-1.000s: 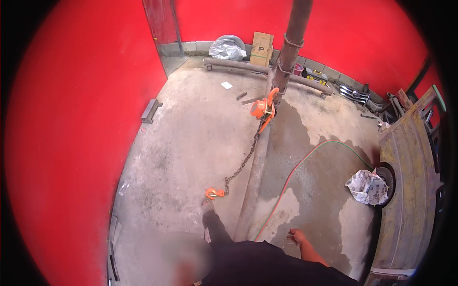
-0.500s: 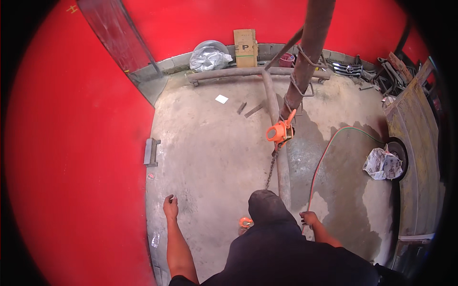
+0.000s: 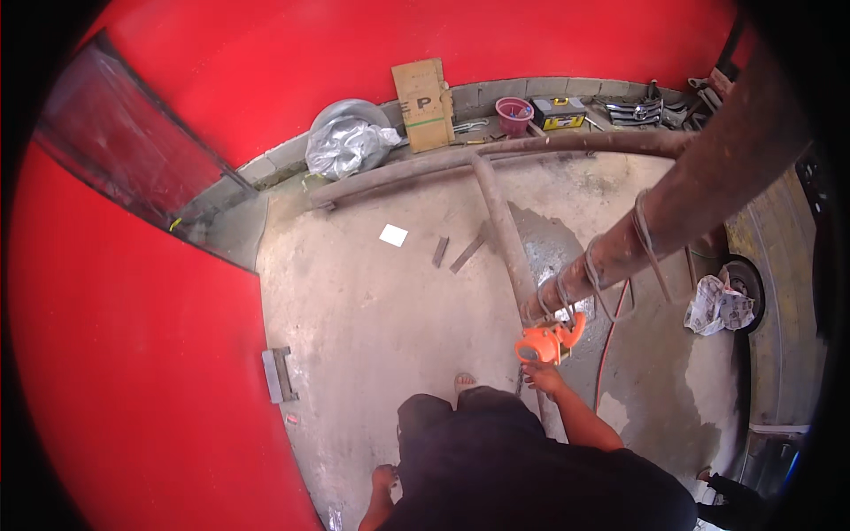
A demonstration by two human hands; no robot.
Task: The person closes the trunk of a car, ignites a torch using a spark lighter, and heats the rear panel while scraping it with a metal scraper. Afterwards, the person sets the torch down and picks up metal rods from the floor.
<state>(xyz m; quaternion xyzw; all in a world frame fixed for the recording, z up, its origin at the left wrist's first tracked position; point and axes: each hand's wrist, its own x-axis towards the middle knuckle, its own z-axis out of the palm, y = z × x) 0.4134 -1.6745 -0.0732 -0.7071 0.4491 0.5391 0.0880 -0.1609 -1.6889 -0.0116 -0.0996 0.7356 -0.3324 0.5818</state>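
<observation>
An orange lever hoist [image 3: 537, 346] hangs at the lower end of a rusty, slanting metal post [image 3: 673, 221]. My right hand [image 3: 544, 379] is raised just beneath the hoist's body, its fingertips at the chain [image 3: 520, 379] that runs down from it. Those fingers look partly stretched and apart, and whether they touch the chain is unclear. Low beside my thigh, my left hand [image 3: 384, 479] hangs with loosely bent fingers and holds nothing that I can see. My legs hide the chain's lower part.
A rusty floor beam [image 3: 505, 221] joins a curved crossbar [image 3: 398, 173]. Scrap metal strips [image 3: 467, 254] and a white sheet [image 3: 393, 234] lie on the concrete. A red hose [image 3: 611, 341] trails at right near a wheel [image 3: 745, 288]. Dark clothing of another person [image 3: 739, 500] shows lower right.
My right hand has risen from my side to the hoist. The hoist now appears closer to me and lower in view. My left hand has dropped back beside my thigh.
</observation>
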